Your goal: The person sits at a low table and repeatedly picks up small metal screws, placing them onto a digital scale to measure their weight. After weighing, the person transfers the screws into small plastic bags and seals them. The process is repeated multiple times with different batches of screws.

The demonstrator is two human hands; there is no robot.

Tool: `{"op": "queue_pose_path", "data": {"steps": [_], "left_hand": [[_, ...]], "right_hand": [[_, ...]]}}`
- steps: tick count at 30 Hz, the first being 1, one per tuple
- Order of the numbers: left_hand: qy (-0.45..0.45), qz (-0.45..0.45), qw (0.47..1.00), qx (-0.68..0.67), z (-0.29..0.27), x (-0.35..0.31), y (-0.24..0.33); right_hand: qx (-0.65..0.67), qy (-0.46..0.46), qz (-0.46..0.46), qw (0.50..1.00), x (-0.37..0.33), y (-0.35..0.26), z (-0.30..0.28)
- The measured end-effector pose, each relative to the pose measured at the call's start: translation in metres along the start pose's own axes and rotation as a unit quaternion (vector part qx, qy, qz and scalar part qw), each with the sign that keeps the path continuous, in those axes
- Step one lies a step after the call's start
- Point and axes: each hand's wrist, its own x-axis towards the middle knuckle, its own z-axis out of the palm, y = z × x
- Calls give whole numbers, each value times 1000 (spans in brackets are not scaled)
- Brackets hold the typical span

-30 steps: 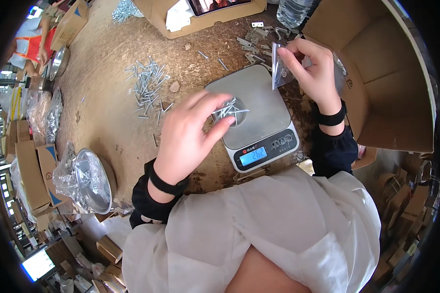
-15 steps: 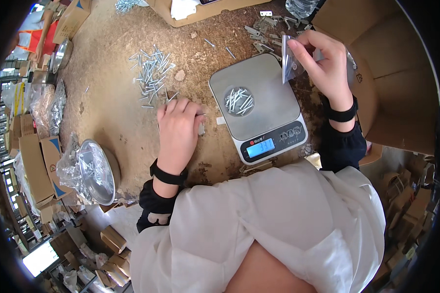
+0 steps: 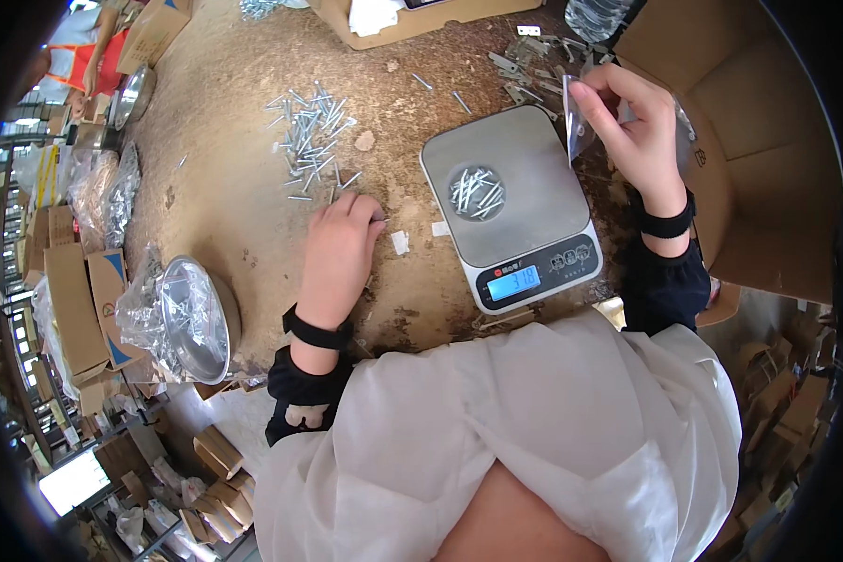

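Note:
My left hand point(image 3: 345, 245) is closed low over the table, below a loose pile of screws point(image 3: 311, 131). A small metal tip, apparently a screw point(image 3: 382, 220), shows between thumb and fingers; the rest is hidden. My right hand point(image 3: 639, 131) pinches a small clear plastic bag point(image 3: 573, 122) at the scale's far right edge. The digital scale point(image 3: 525, 211) has a flat metal plate and a lit blue display. On its plate rests a small round dish point(image 3: 496, 199) with several screws inside.
Flat metal brackets point(image 3: 525, 75) lie scattered at the back right, beside a large open cardboard box point(image 3: 768, 178). A metal bowl point(image 3: 225, 323) with plastic film stands at the left edge. Another person's arm point(image 3: 94, 70) shows at the far left.
The view has shifted slightly, moving most things rightward in the picture. My left hand sits a little farther from the scale. The display reading has changed, and the bag is seen more edge-on.

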Motion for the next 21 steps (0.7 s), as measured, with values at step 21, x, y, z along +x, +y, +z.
{"op": "queue_pose_path", "data": {"steps": [21], "left_hand": [[79,-104,984,119,0,33,-63]], "right_hand": [[-9,-41,-5,999,0,-3,2]]}}
